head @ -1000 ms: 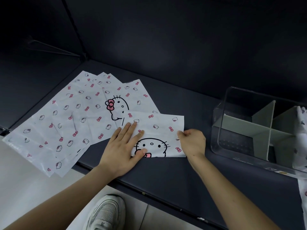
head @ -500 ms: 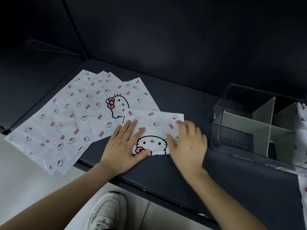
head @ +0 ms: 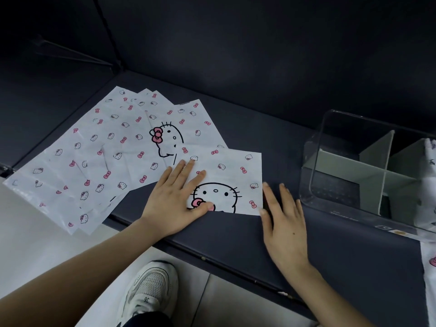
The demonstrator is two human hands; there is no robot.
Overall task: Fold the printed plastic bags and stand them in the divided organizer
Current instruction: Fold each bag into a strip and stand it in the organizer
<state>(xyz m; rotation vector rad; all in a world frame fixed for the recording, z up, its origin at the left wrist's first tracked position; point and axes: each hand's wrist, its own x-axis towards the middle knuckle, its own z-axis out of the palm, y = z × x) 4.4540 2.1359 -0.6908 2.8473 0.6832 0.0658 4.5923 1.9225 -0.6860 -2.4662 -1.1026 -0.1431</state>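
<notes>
A folded white bag (head: 232, 175) printed with a cat face and pink bows lies flat on the dark shelf. My left hand (head: 175, 198) presses on its left part with straight fingers. My right hand (head: 283, 218) lies flat on the shelf just off the bag's right edge, fingers straight, thumb at the bag's lower right corner. Several unfolded printed bags (head: 101, 156) fan out to the left. The clear organizer (head: 316, 166) with grey-green dividers stands at the right; a folded bag (head: 428, 185) stands in its right part.
The dark shelf (head: 330, 251) has a back wall close behind. Its front edge runs diagonally below my hands. Another printed bag (head: 430, 274) hangs at the right edge. A white sneaker (head: 151, 291) shows on the pale floor below.
My right hand swept across the folded bag from left to right and has slid off its right edge onto the shelf. The left hand has stayed pressing in place.
</notes>
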